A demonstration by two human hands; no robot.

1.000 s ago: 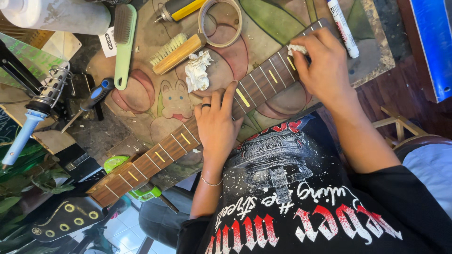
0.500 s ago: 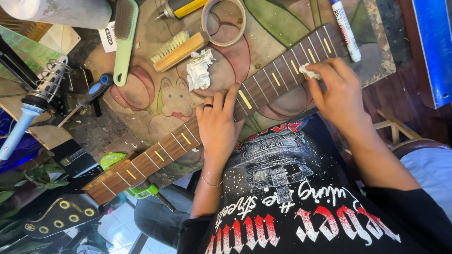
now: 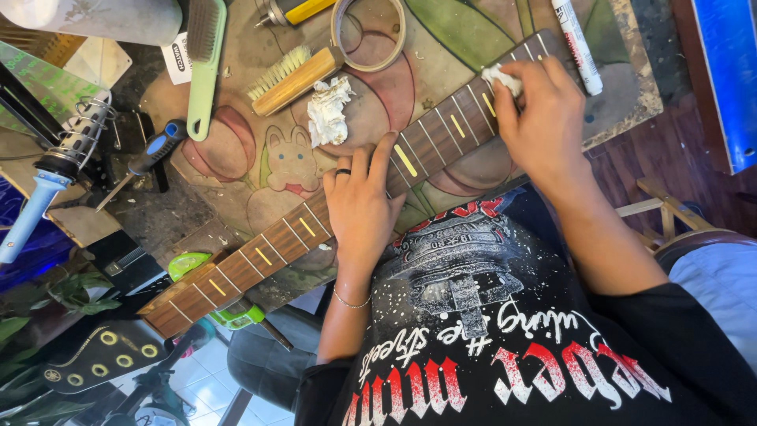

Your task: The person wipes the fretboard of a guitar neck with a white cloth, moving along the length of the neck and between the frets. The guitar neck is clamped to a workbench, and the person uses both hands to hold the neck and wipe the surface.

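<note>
A guitar neck (image 3: pixel 315 225) lies slantwise across the worktop (image 3: pixel 623 95), running from the black headstock (image 3: pixel 95 359) at 8 o'clock up to its far end at 1 o'clock, its dark fretboard set with pale yellow bar inlays. The left hand (image 3: pixel 361 207) lies flat on the middle of the neck, fingers spread and pointing toward 12 o'clock, gripping nothing, a dark ring on one finger and a thin bracelet at the wrist. The right hand (image 3: pixel 544 118) is closed on a small white wad (image 3: pixel 498 76), pressing it against the fretboard near the upper end. By way of labels and packages: a white tube-shaped marker (image 3: pixel 577 46) with dark print lies at 1 o'clock, just beside the right hand; a small white tag (image 3: pixel 177 61) with black lettering sits at 11 o'clock, tucked against a green-handled brush (image 3: pixel 205 67); a blue flat panel (image 3: pixel 725 79) stands at the right edge at 2 o'clock. At 12 o'clock lie a tape ring (image 3: pixel 369 33), a wooden brush (image 3: pixel 296 79) and a crumpled white tissue (image 3: pixel 327 110) (all well apart from both hands), and a blue-handled soldering iron (image 3: pixel 47 189) rests at 9 o'clock. Against half a second ago, the right hand and its wad sit a little farther up the neck toward its end, while the left hand has kept its place on the frets.
</note>
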